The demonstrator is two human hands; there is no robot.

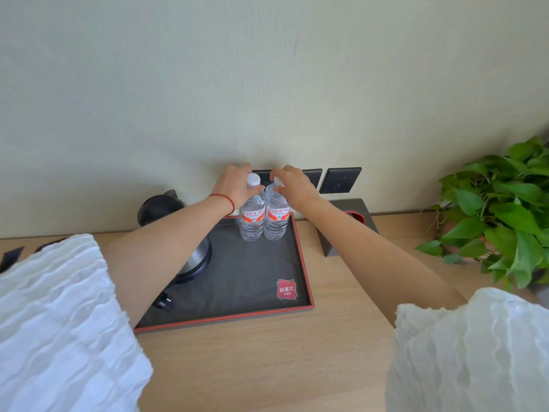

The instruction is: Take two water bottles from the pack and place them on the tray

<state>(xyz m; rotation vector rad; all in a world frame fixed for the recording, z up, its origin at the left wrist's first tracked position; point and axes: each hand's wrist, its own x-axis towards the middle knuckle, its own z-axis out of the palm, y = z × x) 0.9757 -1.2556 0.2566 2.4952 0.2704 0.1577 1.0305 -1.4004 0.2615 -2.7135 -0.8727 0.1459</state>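
Two clear water bottles with red-and-white labels stand upright side by side at the far end of the dark tray (252,281), which has a red rim. My left hand (234,182) grips the neck of the left bottle (252,221), just under its white cap. My right hand (294,182) holds the top of the right bottle (276,220), covering most of its cap. Both bottle bases rest on the tray. No pack of bottles is in view.
A black kettle (166,209) stands on the tray's left side, partly behind my left forearm, its plug (165,301) lying near the front. A dark tissue box (353,224) and a leafy potted plant (502,215) are to the right. Wall sockets (341,181) sit behind the bottles.
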